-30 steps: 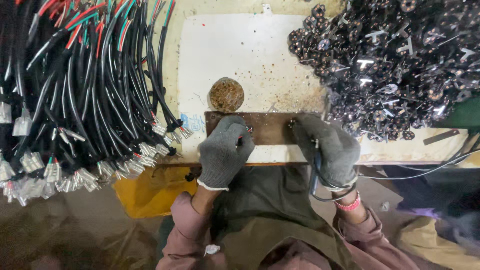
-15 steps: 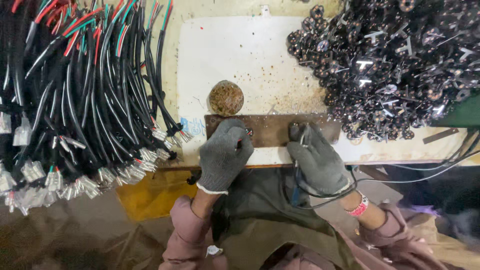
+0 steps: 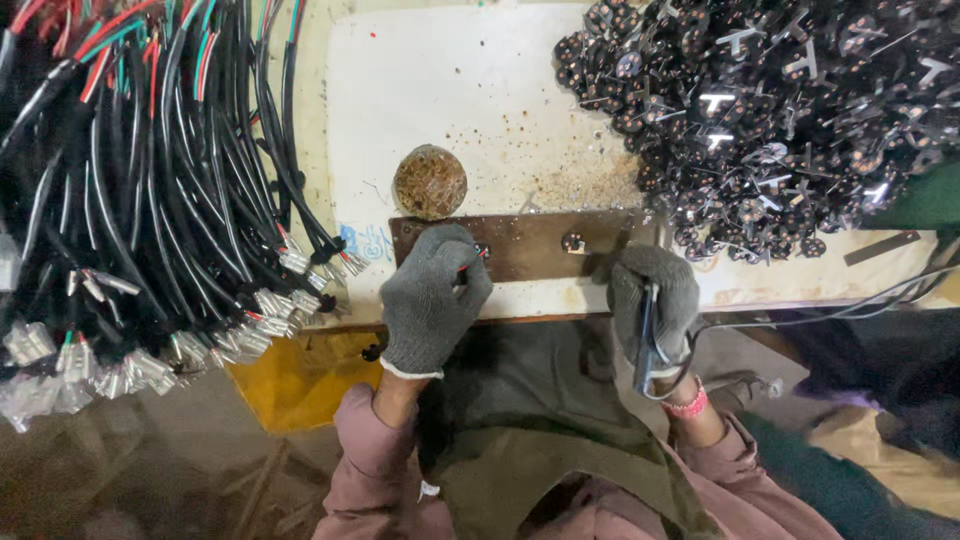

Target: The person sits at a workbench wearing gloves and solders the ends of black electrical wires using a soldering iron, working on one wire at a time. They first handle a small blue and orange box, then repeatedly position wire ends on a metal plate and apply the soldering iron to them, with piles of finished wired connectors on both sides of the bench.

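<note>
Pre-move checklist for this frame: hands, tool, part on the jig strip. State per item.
1. Left hand gloved, resting on the brown metal strip and pinching thin red-tipped wires: ok.
2. Right hand gloved, gripping a dark pen-shaped tool with its cord trailing right: ok.
3. Small round part sits on the strip between the hands: ok.
4. Tool tip touching the part: not ok, tip is hidden under the hand, short of the part.
5. Wires seated in the part: cannot tell.
6. Pile of round parts and cable bundle off the strip: ok.
</note>
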`<state>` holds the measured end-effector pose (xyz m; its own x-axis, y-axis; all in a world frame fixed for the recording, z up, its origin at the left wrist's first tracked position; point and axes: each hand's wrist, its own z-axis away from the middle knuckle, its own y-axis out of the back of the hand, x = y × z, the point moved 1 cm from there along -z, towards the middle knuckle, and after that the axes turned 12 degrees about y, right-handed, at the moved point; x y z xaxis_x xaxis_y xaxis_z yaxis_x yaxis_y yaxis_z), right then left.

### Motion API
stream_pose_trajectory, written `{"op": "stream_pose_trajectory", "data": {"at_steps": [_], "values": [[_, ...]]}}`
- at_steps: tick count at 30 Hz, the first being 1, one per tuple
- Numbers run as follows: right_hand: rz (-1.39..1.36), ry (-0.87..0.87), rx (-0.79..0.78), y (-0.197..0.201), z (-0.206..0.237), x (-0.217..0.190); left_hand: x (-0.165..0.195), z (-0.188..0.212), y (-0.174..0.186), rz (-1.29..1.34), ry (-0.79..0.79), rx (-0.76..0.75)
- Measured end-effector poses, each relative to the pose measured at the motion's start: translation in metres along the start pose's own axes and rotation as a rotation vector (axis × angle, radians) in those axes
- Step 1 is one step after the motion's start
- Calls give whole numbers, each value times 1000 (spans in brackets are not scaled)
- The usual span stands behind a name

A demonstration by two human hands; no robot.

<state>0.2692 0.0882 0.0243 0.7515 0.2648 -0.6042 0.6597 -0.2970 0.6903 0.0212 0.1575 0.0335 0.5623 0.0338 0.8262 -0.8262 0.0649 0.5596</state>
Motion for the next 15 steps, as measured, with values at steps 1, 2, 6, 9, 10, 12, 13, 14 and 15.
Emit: {"op": "stream_pose_trajectory", "data": {"at_steps": [1,2,6,9,10,12,13,14,15], "values": [[48,-30,32,-4,-5,-1,0,0,-1,5,0,19],[29,19,-27,-7,-9,-4,0,1,-1,-7,-9,24],[-12,79,-224,6,-30,-18,-4,5,-6,-32,15,-1],[20,46,-266,31,-54,-38,-5,7,-9,-24,-8,42],[39,33,-272,37,-63,-46,-5,7,-8,-20,-27,65],[76,-128,-436,41,-77,-61,-5,7,-5,-21,-24,54],[106,-225,-503,41,-79,-68,-5,7,-3,-15,-39,31],[-402,-315,-357,29,-75,-77,-5,7,-1,-40,-9,2],[-902,-390,-186,17,-66,-85,-7,7,3,-62,22,-33]]}}
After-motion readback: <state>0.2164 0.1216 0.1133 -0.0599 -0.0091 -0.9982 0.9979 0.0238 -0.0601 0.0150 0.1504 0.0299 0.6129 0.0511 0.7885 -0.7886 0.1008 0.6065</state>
